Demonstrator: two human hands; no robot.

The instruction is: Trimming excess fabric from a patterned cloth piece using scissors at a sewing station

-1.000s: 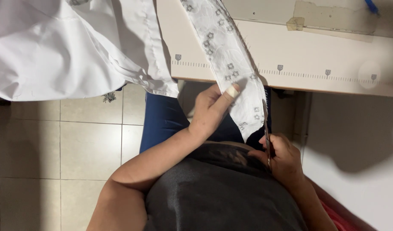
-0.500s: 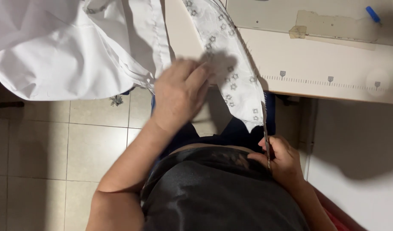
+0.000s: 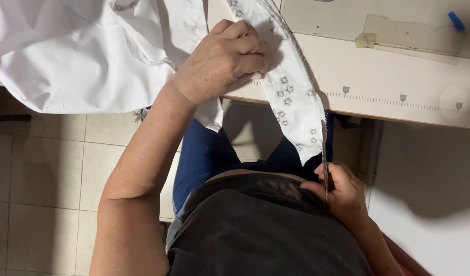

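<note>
The left hand (image 3: 222,59) is curled shut on a long white fabric strip patterned with small grey flowers (image 3: 291,97), pinning it at the edge of the cream sewing table (image 3: 388,97). The strip hangs off the table toward the lap. The right hand (image 3: 342,189), well apart, grips what seems to be slim metal scissors (image 3: 325,158) (blades upright) beside the strip's lower end. Plain white cloth (image 3: 66,56) drapes left.

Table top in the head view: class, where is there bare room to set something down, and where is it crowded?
Bare table lies right of the patterned strip, between the ruler marks and the taped patch. Crowded: the left end, under the white cloth and the left hand. The right hand holds scissors below the edge.
</note>
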